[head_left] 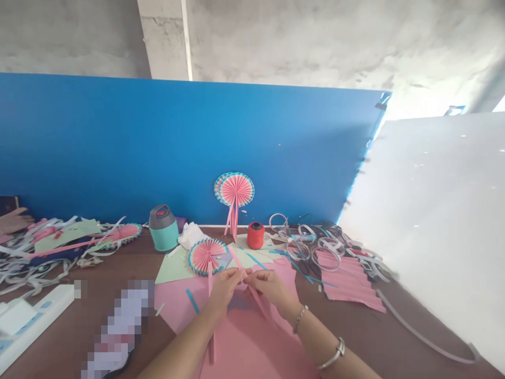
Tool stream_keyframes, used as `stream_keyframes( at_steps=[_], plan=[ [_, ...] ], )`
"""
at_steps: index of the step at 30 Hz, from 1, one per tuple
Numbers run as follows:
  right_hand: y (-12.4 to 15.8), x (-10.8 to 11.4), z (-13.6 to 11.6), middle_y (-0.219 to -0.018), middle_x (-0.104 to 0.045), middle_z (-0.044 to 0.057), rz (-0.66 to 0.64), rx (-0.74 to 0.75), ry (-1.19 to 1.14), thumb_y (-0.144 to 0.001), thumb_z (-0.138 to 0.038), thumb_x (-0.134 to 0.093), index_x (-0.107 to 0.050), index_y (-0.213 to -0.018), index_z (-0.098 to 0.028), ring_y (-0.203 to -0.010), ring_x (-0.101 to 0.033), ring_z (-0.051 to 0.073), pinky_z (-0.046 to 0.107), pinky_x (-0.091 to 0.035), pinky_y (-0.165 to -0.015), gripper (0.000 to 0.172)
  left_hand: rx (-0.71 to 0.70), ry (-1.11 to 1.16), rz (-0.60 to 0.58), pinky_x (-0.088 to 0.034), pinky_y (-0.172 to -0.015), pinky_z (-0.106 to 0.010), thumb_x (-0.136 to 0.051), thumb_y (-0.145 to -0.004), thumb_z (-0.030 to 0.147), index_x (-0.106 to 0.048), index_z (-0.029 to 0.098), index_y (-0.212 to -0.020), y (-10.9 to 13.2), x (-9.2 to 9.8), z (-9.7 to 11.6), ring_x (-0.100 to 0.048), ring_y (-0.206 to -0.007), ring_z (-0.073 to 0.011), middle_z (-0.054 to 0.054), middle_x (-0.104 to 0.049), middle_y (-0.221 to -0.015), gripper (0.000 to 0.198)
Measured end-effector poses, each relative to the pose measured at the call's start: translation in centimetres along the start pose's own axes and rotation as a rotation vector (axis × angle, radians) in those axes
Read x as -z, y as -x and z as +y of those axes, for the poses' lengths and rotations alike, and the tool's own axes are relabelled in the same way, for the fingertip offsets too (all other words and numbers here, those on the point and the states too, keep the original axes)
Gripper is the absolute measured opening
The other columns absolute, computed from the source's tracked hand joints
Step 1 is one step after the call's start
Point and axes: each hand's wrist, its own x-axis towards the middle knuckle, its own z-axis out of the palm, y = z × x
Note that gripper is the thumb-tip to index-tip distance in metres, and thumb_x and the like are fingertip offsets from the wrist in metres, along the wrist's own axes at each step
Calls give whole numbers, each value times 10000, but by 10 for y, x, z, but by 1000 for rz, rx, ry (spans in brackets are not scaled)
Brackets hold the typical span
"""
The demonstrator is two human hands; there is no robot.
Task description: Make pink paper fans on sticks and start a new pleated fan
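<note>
A narrow pink paper strip [258, 301] slants between my two hands above the pink paper sheets [252, 342]. My left hand [225, 287] pinches it from the left, fingertips close together. From the right, my right hand [272, 288] pinches the strip too, its fingertips almost meeting the left ones. Just beyond my left hand lies a round pleated paper fan [205, 256], pink with a blue edge. Its long pink strip handle [212, 347] runs toward me, partly behind my left wrist. What is between the fingertips is partly hidden.
Finished-looking fans [235, 190] lean against the blue partition [158, 147]. A red thread spool [255, 236] and a teal container [163, 231] stand behind. Tape coils [325, 252] and pleated pink paper [349, 279] lie right. Left are a power strip [43, 321] and another person's hand [16, 221].
</note>
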Motion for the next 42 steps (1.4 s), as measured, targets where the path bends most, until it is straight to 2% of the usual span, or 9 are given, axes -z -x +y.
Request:
stream_keyframes(
  at_steps=[5,15,21,26,29,31,34,36,42],
  plan=[
    [2,3,11,-614,-664,25,-9,25,-44,-642,-467,-686,-700,-632,-146,-607,-576,159,278,-441,-613,321,46,104,-13,-460,-722,-305,-696,-630,493,-720,134,-881,-3,1,-5,-656,-804,-226,-99,-723,-782,438],
    [1,4,18,-611,-683,34,-65,75,-22,-684,-431,-646,-692,-608,-156,-561,-579,156,272,-444,-565,289,51,120,106,-451,-686,-271,-753,-557,464,-725,134,-763,-4,6,-5,-653,-878,-242,-119,-729,-822,389],
    [2,3,16,-531,-626,3,-35,83,63,-687,-350,-615,-676,-552,-161,-514,-511,125,238,-392,-509,240,97,195,182,-474,-641,-252,-690,-680,424,-688,134,-935,-7,9,-6,-678,-790,-195,-130,-726,-902,387],
    [-2,2,22,-490,-569,-15,-45,76,75,-672,-297,-594,-642,-513,-152,-486,-442,101,225,-351,-487,220,133,245,207,-486,-632,-243,-666,-733,353,-660,127,-970,-11,14,-8,-682,-742,-173,-138,-718,-949,328],
    [-1,2,20,-484,-555,-19,-8,59,58,-646,-310,-609,-638,-515,-150,-487,-431,99,226,-340,-489,209,110,282,172,-494,-665,-252,-672,-733,381,-655,136,-997,-10,13,-8,-681,-780,-179,-133,-719,-937,361],
    [1,2,16,-499,-568,-15,18,59,42,-640,-336,-621,-640,-520,-151,-498,-448,106,232,-353,-504,221,95,248,89,-500,-689,-268,-683,-714,436,-673,143,-967,-8,10,-7,-678,-789,-188,-119,-726,-885,387],
    [4,2,11,-566,-628,11,38,92,26,-675,-388,-606,-660,-546,-156,-560,-523,136,252,-405,-568,271,99,74,-87,-497,-638,-279,-713,-656,487,-711,131,-775,-2,4,-4,-671,-710,-204,-95,-722,-751,375],
    [5,1,11,-605,-655,26,47,110,42,-703,-418,-593,-669,-570,-154,-594,-555,150,258,-423,-594,305,80,-21,-133,-482,-584,-275,-714,-639,497,-708,125,-674,1,2,-2,-661,-649,-207,-83,-709,-677,373],
    [0,6,14,-572,-671,30,9,62,95,-703,-391,-604,-638,-577,-158,-527,-560,134,237,-402,-517,267,20,53,110,-475,-588,-247,-722,-615,486,-717,143,-758,-6,14,7,-679,-702,-199,-90,-728,-781,372]
  ],
)
